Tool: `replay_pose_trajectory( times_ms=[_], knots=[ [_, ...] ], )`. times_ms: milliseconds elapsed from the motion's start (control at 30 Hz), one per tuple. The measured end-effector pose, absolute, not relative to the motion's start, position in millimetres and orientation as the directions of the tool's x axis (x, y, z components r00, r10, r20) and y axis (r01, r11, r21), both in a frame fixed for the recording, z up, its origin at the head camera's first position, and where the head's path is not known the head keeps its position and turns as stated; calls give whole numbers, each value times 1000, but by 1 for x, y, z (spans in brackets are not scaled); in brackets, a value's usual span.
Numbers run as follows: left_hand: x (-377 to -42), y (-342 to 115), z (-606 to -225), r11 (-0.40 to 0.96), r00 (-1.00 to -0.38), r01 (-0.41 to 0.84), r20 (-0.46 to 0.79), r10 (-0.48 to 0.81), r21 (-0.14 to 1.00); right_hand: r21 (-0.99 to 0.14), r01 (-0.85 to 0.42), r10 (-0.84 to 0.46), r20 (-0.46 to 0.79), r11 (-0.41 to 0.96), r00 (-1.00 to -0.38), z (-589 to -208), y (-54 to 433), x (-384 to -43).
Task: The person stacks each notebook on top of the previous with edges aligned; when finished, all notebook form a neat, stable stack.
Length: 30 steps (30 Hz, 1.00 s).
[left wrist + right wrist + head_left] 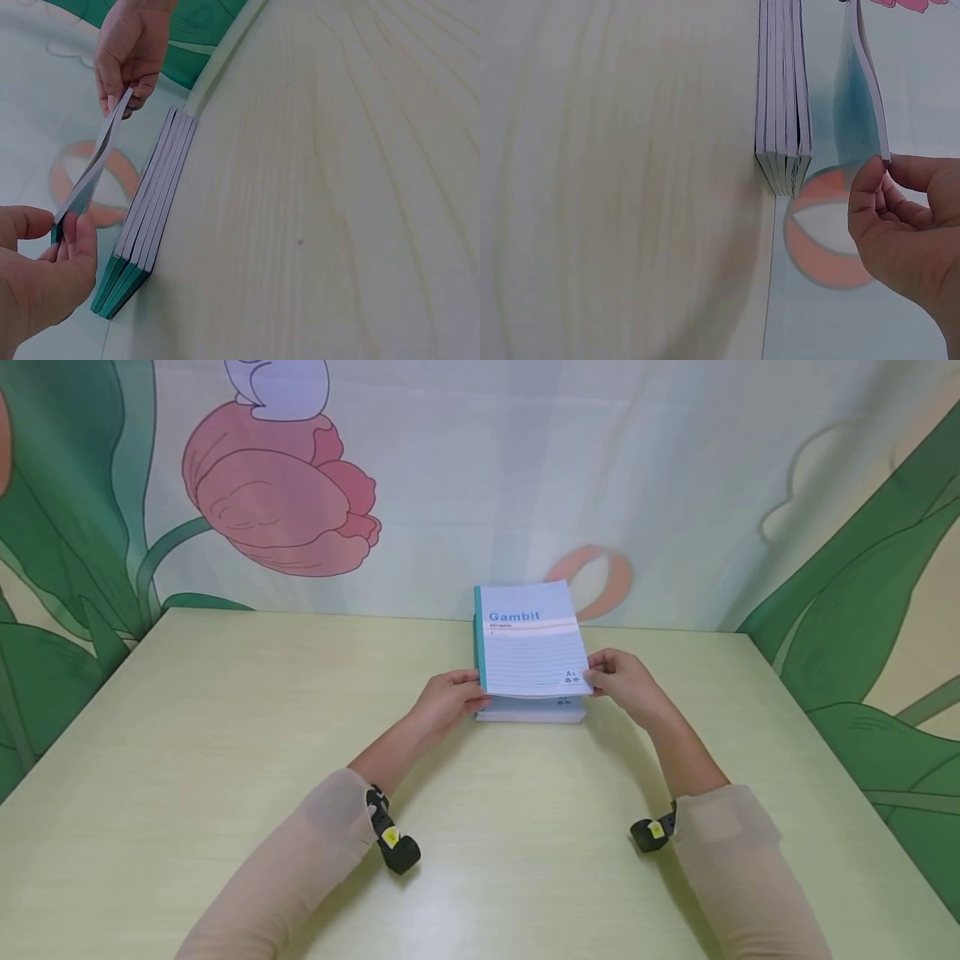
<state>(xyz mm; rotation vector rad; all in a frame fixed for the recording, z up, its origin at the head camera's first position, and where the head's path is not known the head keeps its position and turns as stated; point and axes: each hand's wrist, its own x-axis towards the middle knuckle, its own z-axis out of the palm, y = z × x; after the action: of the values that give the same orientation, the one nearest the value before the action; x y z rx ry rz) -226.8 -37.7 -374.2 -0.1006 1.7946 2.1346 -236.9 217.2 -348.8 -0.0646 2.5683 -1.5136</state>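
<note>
A notebook (532,647) with a pale cover, a teal spine and the word "Gambit" is held above a stack of similar notebooks (528,714). My left hand (447,700) pinches its near left corner by the spine, thumb on top. At the near right corner my right hand (621,681) pinches the same notebook between thumb and fingers. In the left wrist view the held notebook (94,165) bows slightly, with a gap between it and the stack (154,195). The right wrist view shows the stack's page edges (780,82) lying on the table, apart from the held notebook (862,97).
The stack stands near the far edge of a pale wooden table (225,735). Behind it hangs a curtain (450,485) printed with flowers and leaves. Each wrist wears a small black camera, one on the left (397,847) and one on the right (651,833).
</note>
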Motion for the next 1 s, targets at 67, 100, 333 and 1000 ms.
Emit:
replay_pose_trajectory(
  times_ms=[67,100,333,1000],
  knots=[
    [-227,-38,-374,-134,-935,-314,-281,217,940,-874,45,-121,-117,484,-986,-349,217,-237],
    [-227,-38,-374,-138,-933,-320,-287,216,937,-875,47,-121,-120,481,-985,-349,217,-237],
    [-228,-37,-373,-159,-928,-340,-303,218,927,-877,75,-113,-145,474,-983,-352,220,-239],
    [-231,-36,-370,-124,-918,-350,-313,243,929,-884,135,-88,-193,448,-977,-354,226,-243]
  ],
)
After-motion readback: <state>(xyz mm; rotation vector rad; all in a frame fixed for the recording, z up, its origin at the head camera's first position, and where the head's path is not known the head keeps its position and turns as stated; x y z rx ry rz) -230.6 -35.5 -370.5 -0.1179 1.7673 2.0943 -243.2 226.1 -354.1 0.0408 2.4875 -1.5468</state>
